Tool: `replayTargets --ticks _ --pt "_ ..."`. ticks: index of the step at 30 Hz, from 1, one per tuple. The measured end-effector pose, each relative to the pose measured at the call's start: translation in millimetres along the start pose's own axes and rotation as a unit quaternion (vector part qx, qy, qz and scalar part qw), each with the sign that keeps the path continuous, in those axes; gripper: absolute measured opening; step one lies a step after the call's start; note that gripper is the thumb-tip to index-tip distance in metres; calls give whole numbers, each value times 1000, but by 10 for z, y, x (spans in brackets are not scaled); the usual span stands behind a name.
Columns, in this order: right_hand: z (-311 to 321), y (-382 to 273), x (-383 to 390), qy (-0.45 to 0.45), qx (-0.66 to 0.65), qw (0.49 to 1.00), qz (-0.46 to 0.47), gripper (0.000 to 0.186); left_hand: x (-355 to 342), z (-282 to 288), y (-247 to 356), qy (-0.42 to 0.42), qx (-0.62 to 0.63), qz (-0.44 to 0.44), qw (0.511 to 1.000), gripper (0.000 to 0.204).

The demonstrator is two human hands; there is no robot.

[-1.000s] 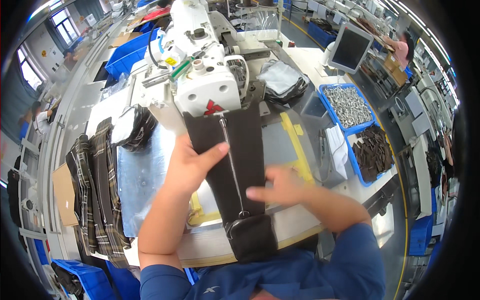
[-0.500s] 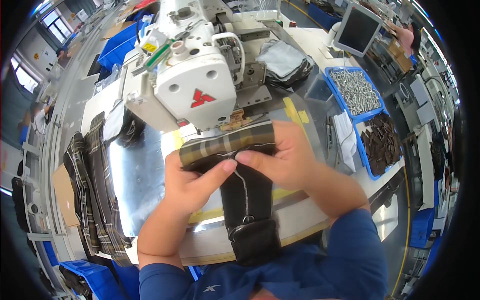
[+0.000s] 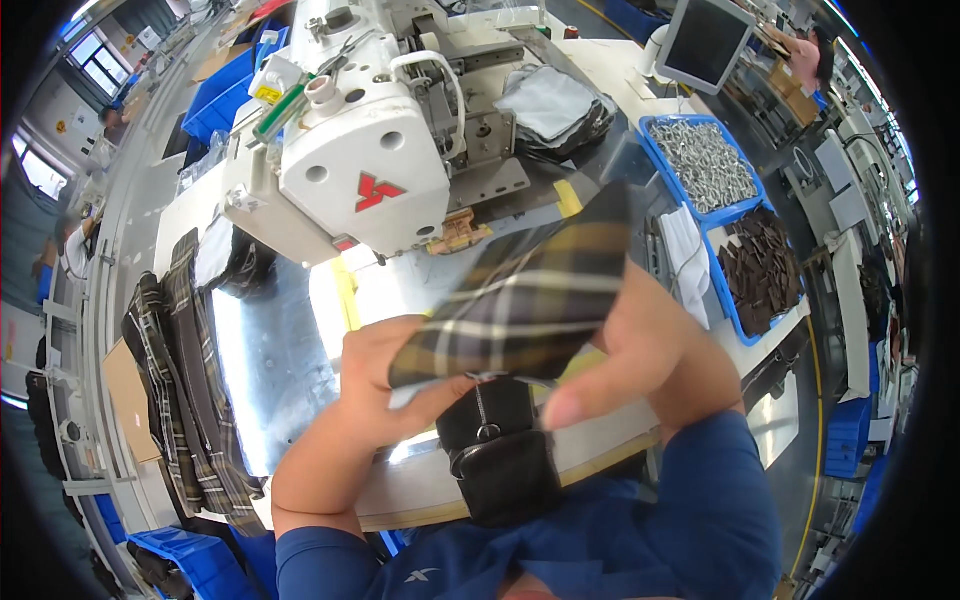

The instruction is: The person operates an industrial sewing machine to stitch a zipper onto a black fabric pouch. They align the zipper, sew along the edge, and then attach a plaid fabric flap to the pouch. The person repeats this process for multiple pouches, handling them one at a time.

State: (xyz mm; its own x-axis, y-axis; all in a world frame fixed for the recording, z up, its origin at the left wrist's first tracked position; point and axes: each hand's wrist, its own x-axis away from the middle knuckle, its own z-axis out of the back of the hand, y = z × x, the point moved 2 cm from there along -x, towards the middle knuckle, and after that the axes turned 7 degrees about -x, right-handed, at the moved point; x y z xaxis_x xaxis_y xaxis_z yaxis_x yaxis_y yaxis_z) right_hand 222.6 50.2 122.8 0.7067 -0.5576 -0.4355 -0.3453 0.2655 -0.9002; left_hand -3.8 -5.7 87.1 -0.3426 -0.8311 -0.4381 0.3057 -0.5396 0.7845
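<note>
A dark fabric piece with plaid backing is lifted and slanted before the white sewing machine. My left hand grips its lower-left edge, thumb tucked under near the zipper. Behind the right end is my right hand, thumb stretched down and apart, blurred, other fingers hidden by the fabric. The piece's black pouch end hangs over the table's front edge.
Plaid pieces lie left. Stacked cloth sits right of the machine, near a monitor, a tray of metal hardware and a tray of brown pieces. A blue bin stands behind; co-workers are in the distance.
The piece went from upright with zipper facing up to folded over, then higher and tilted, showing more plaid. My right hand moved right and its thumb left the zipper.
</note>
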Motion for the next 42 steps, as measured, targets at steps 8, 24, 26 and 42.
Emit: replayTargets --ticks 8,24,26,42 --pt "-17 -93 85 50 75 982 -163 39 32 -154 0 -30 -120 -153 980 38" --pt "-40 107 61 56 65 988 -129 42 -51 -69 162 3 -175 -134 975 27" --pt "-47 126 43 48 59 989 -127 42 0 -25 137 3 -166 -114 980 26" --pt "-59 162 77 54 78 986 -136 41 80 -104 33 10 -231 -181 956 42"
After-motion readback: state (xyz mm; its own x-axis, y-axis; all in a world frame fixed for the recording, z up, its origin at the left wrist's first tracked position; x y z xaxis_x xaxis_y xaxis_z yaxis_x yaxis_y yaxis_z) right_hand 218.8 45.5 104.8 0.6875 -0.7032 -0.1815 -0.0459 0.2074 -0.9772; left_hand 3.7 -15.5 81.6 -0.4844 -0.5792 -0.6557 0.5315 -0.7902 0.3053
